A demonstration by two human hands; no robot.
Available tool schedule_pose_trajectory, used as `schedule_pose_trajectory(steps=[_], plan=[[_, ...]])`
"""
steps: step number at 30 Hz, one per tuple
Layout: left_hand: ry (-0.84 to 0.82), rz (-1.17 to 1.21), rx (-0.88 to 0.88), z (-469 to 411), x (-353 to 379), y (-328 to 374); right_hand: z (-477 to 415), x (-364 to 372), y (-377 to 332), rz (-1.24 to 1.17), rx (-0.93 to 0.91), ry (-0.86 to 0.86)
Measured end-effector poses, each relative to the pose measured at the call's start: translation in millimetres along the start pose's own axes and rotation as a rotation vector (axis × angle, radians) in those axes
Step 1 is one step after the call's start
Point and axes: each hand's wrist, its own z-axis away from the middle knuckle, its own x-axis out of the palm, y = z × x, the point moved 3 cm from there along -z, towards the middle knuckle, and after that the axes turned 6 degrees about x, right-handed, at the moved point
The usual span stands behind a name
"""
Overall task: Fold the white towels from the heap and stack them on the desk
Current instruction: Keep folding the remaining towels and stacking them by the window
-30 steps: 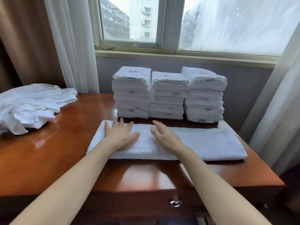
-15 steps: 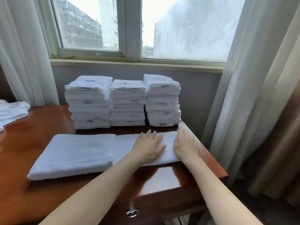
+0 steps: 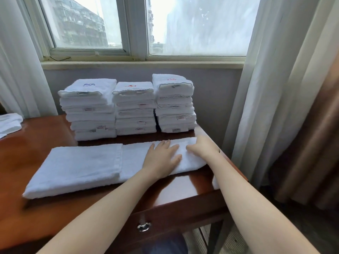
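A long white towel (image 3: 82,165) lies folded lengthwise across the front of the wooden desk (image 3: 36,142), its left part doubled over and thicker. My left hand (image 3: 161,158) presses flat on the thinner right part, fingers spread. My right hand (image 3: 201,146) is at the towel's right end by the desk's corner, its fingers curled over that end. Three stacks of folded white towels stand at the back: left stack (image 3: 88,109), middle stack (image 3: 134,109), right stack (image 3: 175,103). The unfolded heap (image 3: 9,123) shows only at the left edge.
The desk's right edge (image 3: 231,162) is close beside my right hand, and a white curtain (image 3: 266,88) hangs just beyond it. A drawer knob (image 3: 144,226) sits below the front edge. The window sill (image 3: 141,64) runs behind the stacks.
Both hands slid right along the towel, from its left-middle to its right end. My right hand went from lying flat to curling over the end. The view turned right.
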Motion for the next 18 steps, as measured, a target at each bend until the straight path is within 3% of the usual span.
schedule_pose_trajectory(steps=[4,9,14,18], plan=[[0.243,0.376,-0.013,7,-17,1,9,-18,-11,-0.226,-0.04,0.011],[0.176,1.019,-0.241,4,-71,-4,25,-42,-62,-0.502,-0.219,0.015],[0.137,1.16,-0.352,29,-123,-48,56,-35,-125,-0.859,-0.341,-0.206],[0.028,1.263,-0.482,60,-150,-92,79,-5,-164,-0.86,-0.459,-0.247]])
